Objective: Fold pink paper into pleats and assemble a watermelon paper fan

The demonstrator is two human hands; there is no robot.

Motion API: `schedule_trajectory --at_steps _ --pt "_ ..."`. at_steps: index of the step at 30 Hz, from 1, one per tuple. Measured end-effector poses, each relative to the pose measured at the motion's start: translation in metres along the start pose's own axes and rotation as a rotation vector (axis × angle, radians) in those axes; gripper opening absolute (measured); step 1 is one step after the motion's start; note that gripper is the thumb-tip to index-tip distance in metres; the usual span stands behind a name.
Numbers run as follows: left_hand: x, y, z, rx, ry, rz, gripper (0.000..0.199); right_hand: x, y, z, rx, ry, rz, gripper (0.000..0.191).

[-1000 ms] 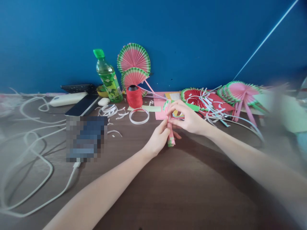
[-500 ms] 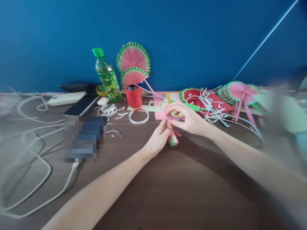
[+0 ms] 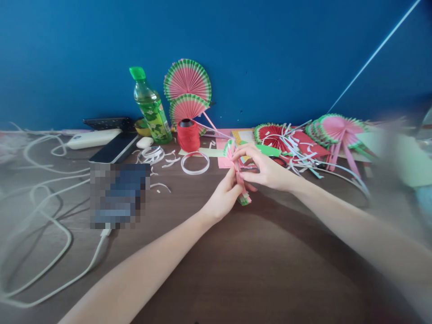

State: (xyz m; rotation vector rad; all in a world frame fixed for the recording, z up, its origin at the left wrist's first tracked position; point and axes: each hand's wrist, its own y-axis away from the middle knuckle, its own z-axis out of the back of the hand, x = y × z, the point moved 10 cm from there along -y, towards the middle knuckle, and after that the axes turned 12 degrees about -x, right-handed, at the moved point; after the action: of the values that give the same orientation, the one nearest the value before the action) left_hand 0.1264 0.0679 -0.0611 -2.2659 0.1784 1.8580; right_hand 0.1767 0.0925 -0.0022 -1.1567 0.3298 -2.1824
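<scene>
A narrow pleated paper strip, pink with green ends [image 3: 244, 199], is held upright-slanting above the brown table between both hands. My left hand [image 3: 223, 194] pinches it near its middle from the left, with part of the strip hidden behind the fingers. From the right, my right hand [image 3: 265, 171] has its thumb and fingers closed on the strip's upper part. The top end of the strip spreads slightly into a small fan shape. Whatever binds the middle is too small to make out.
Behind stand a green bottle [image 3: 153, 112], a red thread spool [image 3: 188, 136] and round pleated fans [image 3: 187, 81]. A tape ring [image 3: 195, 164] lies nearby. Paper scraps [image 3: 286, 141] and more fans [image 3: 337, 130] are at right, a phone [image 3: 121, 193] and white cables [image 3: 69, 238] at left.
The fingers of my right hand have shifted slightly down along the strip. Its upper end has fanned out a little more, and the lower end's folds have loosened slightly.
</scene>
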Motion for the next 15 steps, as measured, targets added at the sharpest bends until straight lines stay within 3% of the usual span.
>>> schedule_trajectory --at_steps 15 --pt "0.0009 0.0004 0.0005 -0.005 0.036 0.008 0.046 0.0002 -0.0005 -0.0013 -0.017 -0.015 -0.006 0.034"
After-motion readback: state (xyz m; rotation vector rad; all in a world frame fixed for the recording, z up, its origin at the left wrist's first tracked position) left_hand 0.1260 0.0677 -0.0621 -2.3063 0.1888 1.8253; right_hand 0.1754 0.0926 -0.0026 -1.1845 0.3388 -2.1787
